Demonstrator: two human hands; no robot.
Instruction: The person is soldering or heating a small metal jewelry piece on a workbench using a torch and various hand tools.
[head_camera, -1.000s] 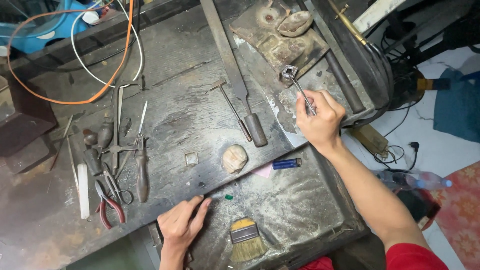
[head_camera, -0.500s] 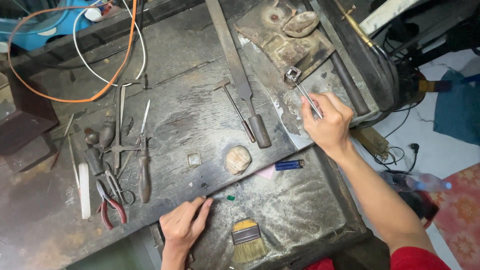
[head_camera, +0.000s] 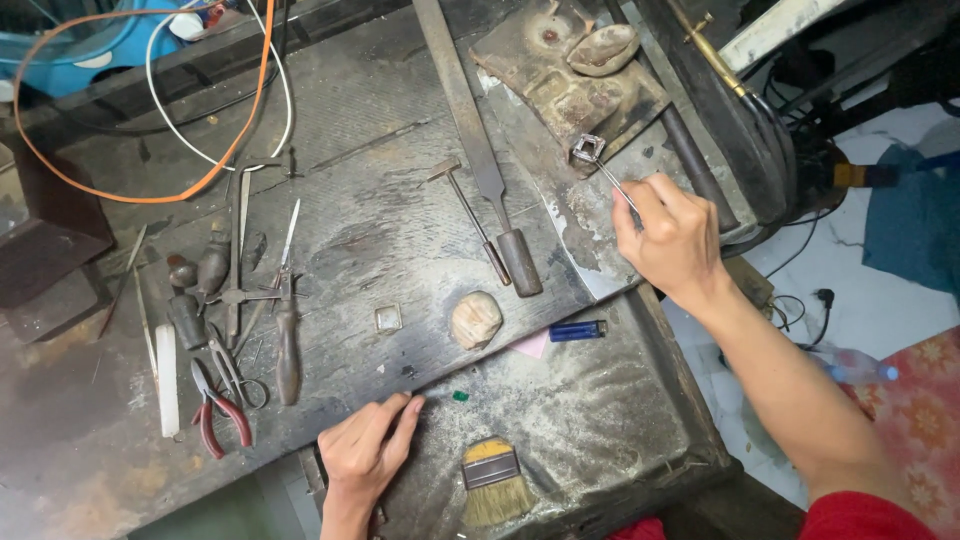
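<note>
Head view, workbench from above —

A: Your right hand (head_camera: 672, 235) pinched thin tweezers (head_camera: 618, 187), whose tips gripped a small square metal frame (head_camera: 588, 149) just above the edge of the charred block (head_camera: 560, 85). Your left hand (head_camera: 365, 450) lay flat, fingers loosely together, on the bench (head_camera: 400, 230) near a tiny green stone (head_camera: 460, 396).

B: What could have failed?

A: In my judgement, a slackened pinch would have dropped the frame off the block's edge, among the hammer (head_camera: 468, 218) and file (head_camera: 480, 150). A sweep of your left hand could also have knocked the green stone toward the brush (head_camera: 494, 482) and off the bench
</note>
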